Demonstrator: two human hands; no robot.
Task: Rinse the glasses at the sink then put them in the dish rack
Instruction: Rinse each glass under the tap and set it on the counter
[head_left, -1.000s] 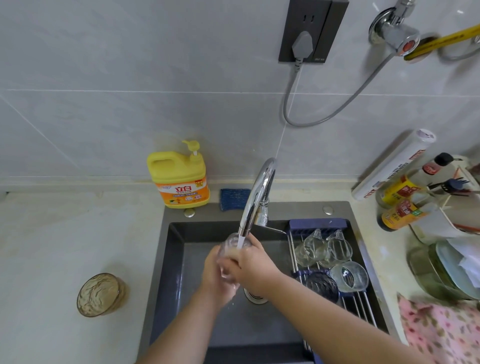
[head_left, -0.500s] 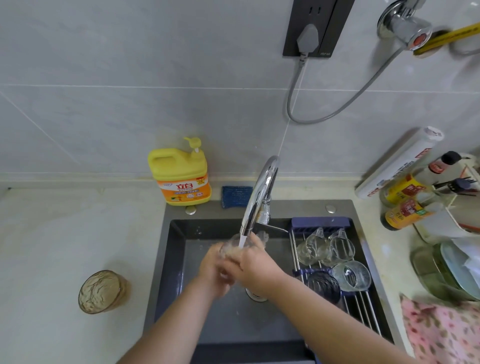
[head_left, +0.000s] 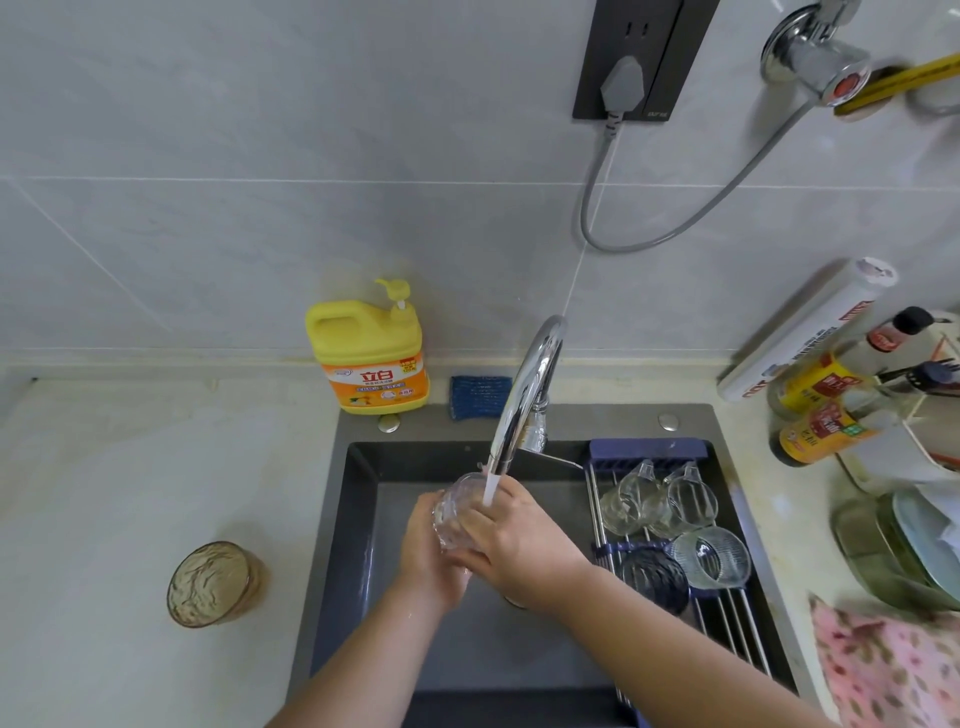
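Observation:
Over the dark sink both hands hold a clear glass under the running chrome tap. My left hand cups the glass from below and the left. My right hand wraps it from the right, and the water stream lands on the right hand's fingers by the glass rim. The dish rack across the sink's right side holds several glasses, some clear and one dark. An amber textured glass stands on the counter to the left of the sink.
A yellow detergent jug and a blue sponge stand behind the sink. Bottles, a white roll and stacked dishes crowd the right counter. A pink floral cloth lies at the lower right.
The hands have turned the glass a little under the stream and its rim now tips to the left. The view has shifted slightly.

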